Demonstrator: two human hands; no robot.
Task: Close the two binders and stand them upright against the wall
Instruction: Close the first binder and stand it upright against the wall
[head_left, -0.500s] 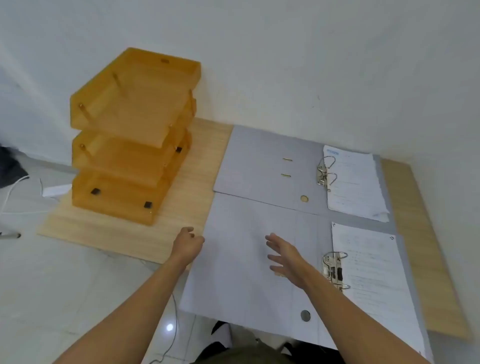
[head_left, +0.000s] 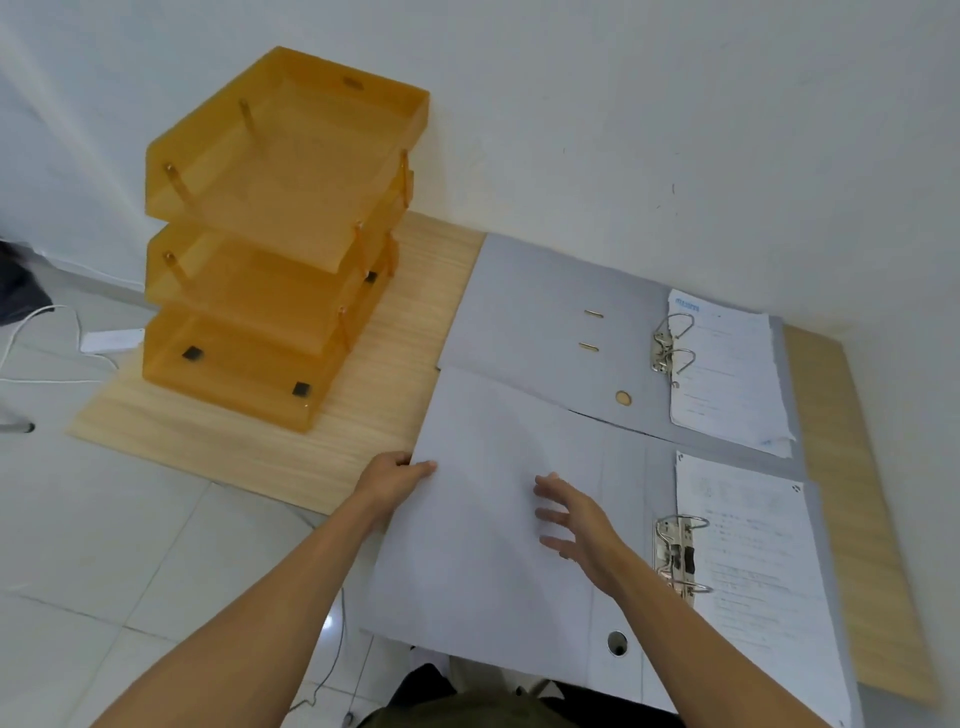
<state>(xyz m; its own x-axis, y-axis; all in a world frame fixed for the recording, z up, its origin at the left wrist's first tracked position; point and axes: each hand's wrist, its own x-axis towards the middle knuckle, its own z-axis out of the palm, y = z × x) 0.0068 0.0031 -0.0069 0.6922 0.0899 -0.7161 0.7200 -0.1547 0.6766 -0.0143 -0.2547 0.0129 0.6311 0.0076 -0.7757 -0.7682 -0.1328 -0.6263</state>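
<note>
Here, two open binders (head_left: 597, 415); left hand (head_left: 392, 480) seemingly pinching the cover edge, right hand (head_left: 582, 525) spread.

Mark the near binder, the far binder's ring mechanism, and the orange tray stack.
near binder (head_left: 493, 545), head view, open left cover
far binder's ring mechanism (head_left: 670, 345), head view, metal rings
orange tray stack (head_left: 280, 171), head view, top tray floor

Surface: pale wooden table (head_left: 405, 332) set against the white wall.
Far left: orange three-tier tray stack (head_left: 275, 249).
Far right: far binder (head_left: 545, 312), lying open flat.
Near right: near binder (head_left: 493, 561), open, overhanging the near edge.
</note>
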